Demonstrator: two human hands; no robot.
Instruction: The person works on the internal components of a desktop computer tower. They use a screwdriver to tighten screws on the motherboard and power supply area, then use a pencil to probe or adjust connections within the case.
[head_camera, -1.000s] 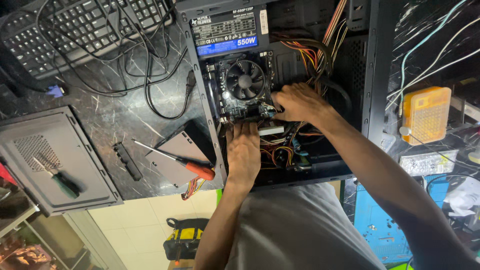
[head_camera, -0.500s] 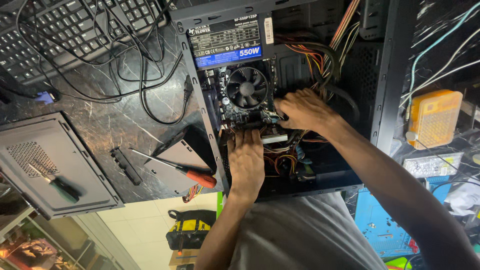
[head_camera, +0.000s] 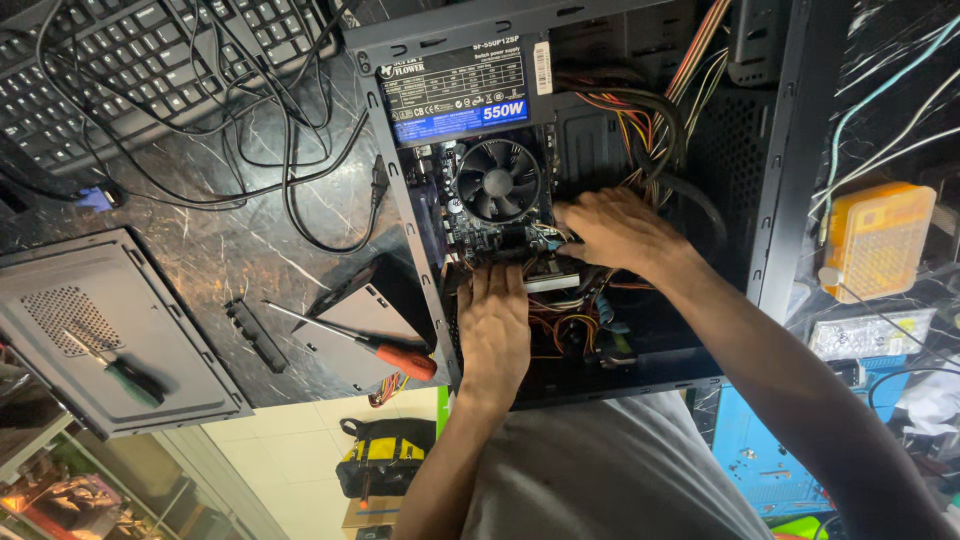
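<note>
**Both hands deep in an open computer case**

From where I stand, the black computer case lies on its side on the dark marbled counter, its side panel off, and the person leans over it with both bare hands inside. The left hand lies flat, palm down, fingers stretched forward and close together, their tips touching the lower edge of the motherboard just below the round cooler fan. It pinches nothing that I can see. The right hand reaches in from the right, knuckles up, its fingers curled down beside the fan among the wiring; whether its grip is closed on a connector or a cable I cannot tell, because the fingertips are hidden. A bundle of coloured wires runs from the power supply at the top of the case down past that hand.

Outside the case, to its left, a screwdriver with a red handle rests across a flat grey drive, and a small black bracket lies near it. Further left, the removed grey side panel carries a green-handled screwdriver. A black keyboard sits at the top left under loose black cables. An orange box stands to the right of the case.
</note>
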